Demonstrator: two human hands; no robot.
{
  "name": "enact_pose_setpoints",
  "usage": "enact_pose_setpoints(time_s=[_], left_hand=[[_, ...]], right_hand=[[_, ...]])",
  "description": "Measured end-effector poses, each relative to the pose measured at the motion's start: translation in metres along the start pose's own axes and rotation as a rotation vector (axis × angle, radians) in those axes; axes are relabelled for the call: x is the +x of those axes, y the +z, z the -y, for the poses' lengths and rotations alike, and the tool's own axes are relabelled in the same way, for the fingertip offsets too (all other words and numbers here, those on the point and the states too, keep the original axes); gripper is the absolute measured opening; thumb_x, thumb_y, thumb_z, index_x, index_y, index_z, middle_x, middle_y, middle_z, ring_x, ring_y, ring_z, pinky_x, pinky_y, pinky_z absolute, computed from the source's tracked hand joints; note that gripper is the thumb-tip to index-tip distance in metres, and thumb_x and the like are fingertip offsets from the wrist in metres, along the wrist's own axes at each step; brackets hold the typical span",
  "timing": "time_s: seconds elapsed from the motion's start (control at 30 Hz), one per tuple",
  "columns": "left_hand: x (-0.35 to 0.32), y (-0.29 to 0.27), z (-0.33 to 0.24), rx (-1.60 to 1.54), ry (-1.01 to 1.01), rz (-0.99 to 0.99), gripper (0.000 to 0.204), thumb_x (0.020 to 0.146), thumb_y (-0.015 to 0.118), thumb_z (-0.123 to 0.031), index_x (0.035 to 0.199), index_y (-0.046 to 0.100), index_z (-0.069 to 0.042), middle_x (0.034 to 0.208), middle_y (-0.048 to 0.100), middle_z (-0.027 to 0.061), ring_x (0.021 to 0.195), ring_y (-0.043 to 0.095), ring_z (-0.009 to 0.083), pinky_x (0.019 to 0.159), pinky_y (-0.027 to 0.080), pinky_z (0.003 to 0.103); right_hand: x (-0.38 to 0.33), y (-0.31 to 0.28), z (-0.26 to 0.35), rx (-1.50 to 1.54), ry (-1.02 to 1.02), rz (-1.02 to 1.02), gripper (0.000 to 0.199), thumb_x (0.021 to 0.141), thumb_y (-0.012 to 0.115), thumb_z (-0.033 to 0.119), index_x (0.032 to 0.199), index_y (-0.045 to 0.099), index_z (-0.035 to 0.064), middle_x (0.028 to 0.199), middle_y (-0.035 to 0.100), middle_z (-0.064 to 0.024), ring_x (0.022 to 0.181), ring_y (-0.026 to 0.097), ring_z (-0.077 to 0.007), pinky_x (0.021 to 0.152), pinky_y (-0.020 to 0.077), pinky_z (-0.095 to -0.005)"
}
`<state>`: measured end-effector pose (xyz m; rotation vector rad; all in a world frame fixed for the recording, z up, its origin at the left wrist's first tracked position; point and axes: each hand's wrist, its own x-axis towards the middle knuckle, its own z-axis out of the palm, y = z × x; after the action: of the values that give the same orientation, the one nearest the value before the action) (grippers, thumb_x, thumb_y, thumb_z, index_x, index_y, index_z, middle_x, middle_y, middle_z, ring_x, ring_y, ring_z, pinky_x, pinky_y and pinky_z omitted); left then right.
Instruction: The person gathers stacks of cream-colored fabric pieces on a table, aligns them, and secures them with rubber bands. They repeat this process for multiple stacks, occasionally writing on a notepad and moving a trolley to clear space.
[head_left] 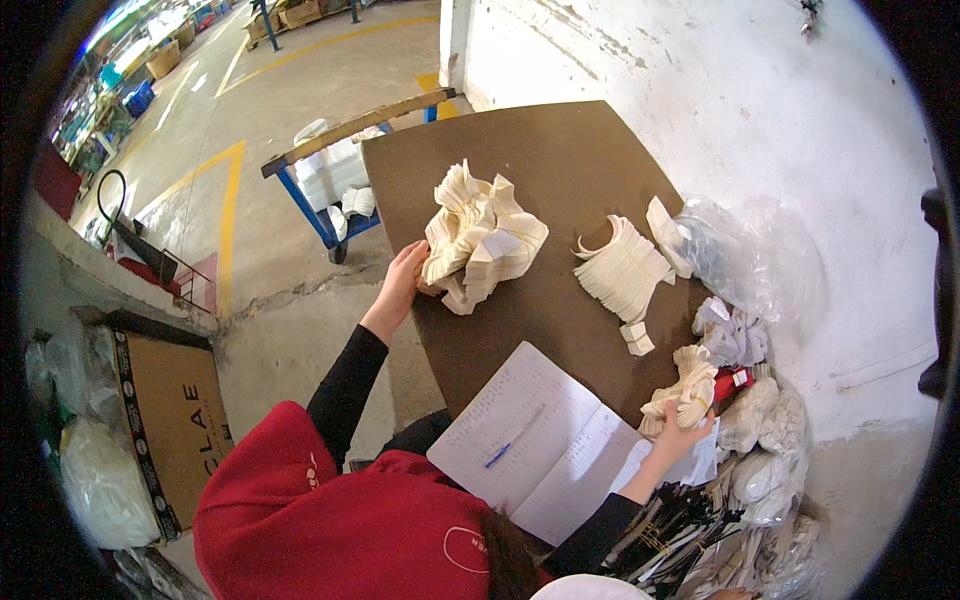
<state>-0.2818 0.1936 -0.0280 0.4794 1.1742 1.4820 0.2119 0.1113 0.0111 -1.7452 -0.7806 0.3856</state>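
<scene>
Cream paper bundles (483,240) (white-labelled) touch the left hand (403,280); right hand (682,425) grips a smaller bundle (688,392), hands apart.

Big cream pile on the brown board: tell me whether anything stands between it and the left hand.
Nothing visible: the left hand already touches the left edge of the big cream pile on the brown board.
</scene>
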Motion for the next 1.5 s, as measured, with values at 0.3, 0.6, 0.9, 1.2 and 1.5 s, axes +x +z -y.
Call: enact_pose_setpoints(time_s=[0.3,0.6,0.9,1.2,1.5], left_hand=[[-0.005,0.000,0.014,0.027,0.195,0.017,0.038,0.098,0.058,-0.016,0.131,0.052,0.003,0.121,0.062,0.0094,0.109,0.060,0.0168,0.094,0.047,0.029],[-0.117,-0.044,0.048,0.230,0.289,-0.145,0.032,0.098,0.058,-0.015,0.127,0.054,-0.004,0.117,0.061,0.0051,0.107,0.057,0.0136,0.092,0.044,0.029],[-0.242,0.025,0.071,0.856,0.411,0.502,0.025,0.090,0.062,-0.006,0.115,0.061,-0.004,0.091,0.063,0.0075,0.082,0.062,0.0187,0.075,0.050,0.029],[-0.234,0.062,0.069,1.128,0.407,0.983,0.035,0.078,0.073,-0.004,0.110,0.061,-0.004,0.100,0.062,0.0112,0.080,0.063,0.0266,0.072,0.052,0.034],[-0.270,0.092,0.099,0.845,0.520,1.206,0.028,0.085,0.070,-0.007,0.112,0.063,-0.004,0.107,0.063,0.0103,0.095,0.063,0.0274,0.079,0.052,0.037]], right_hand=[[0.006,-0.003,0.007,-0.299,-0.125,0.178,0.100,0.060,0.091,0.021,0.143,0.038,0.0054,0.138,0.049,-0.0219,0.120,0.054,-0.0355,0.102,0.0443,-0.0437],[-0.028,0.010,0.005,-0.474,-0.279,0.067,0.104,0.064,0.087,0.030,0.150,0.029,0.0276,0.149,0.024,-0.0373,0.137,0.025,-0.0554,0.112,0.0267,-0.0581],[-0.191,0.018,0.028,-0.526,-0.888,0.613,0.044,0.080,0.062,0.003,0.121,0.067,0.0174,0.112,0.054,-0.0101,0.103,0.054,-0.0302,0.089,0.0436,-0.0408],[-0.183,-0.008,0.012,-0.350,-0.882,0.755,0.020,0.081,0.060,0.012,0.099,0.069,0.0126,0.119,0.058,-0.0089,0.104,0.057,-0.0263,0.089,0.0464,-0.0402],[-0.174,-0.052,-0.025,0.178,-0.423,0.189,0.037,0.093,0.061,0.041,0.090,0.060,0.0046,0.084,0.062,-0.0079,0.078,0.060,-0.0210,0.067,0.0466,-0.0329]])
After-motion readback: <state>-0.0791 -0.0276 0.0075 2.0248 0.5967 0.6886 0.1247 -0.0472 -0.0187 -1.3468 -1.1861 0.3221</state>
